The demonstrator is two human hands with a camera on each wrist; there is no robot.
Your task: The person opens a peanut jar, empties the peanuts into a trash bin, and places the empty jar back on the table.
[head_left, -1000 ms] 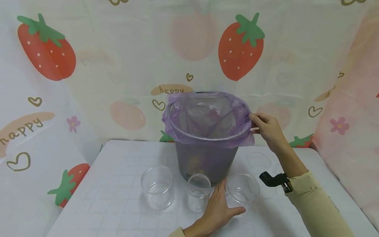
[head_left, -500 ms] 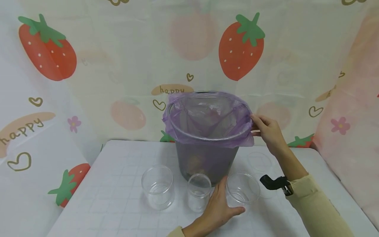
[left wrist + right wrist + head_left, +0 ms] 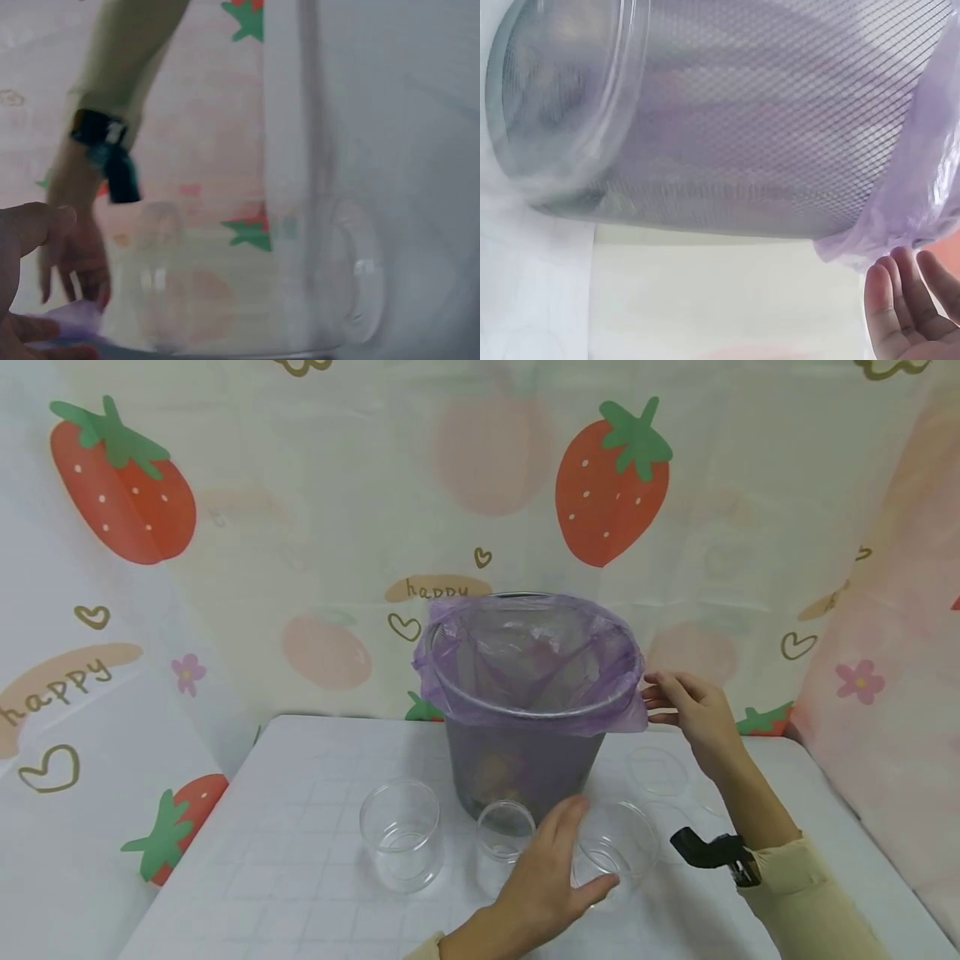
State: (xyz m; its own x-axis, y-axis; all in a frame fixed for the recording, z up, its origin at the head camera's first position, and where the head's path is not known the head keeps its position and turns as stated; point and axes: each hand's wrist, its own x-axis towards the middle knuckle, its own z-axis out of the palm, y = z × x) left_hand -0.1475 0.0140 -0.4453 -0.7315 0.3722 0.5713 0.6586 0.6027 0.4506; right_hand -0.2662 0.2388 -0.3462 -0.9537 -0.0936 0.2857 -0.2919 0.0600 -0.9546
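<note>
In the head view a grey mesh trash can [image 3: 517,768] stands upright, a purple plastic bag [image 3: 532,722] lining it and folded out over the rim. Beside the bag's right edge is my right hand [image 3: 697,710], fingers loosely bent; the right wrist view shows its fingertips close to the bag with nothing gripped. My left hand [image 3: 547,868] is in front of the can, thumb spread from the fingers. It lies between a narrow glass cup [image 3: 495,860] and a wider glass cup [image 3: 633,839], partly covering both. I cannot tell whether it touches them.
Another wide glass cup [image 3: 401,852] stands on the white table [image 3: 300,860] left of the narrow one. A faint transparent round vessel [image 3: 656,768] stands behind, at the right. A strawberry-printed cloth [image 3: 360,485] hangs behind the table and along its sides.
My right hand has let go of the bag's edge and moved slightly right and down. The left hand has shifted a little up and left. The can and cups stay put.
</note>
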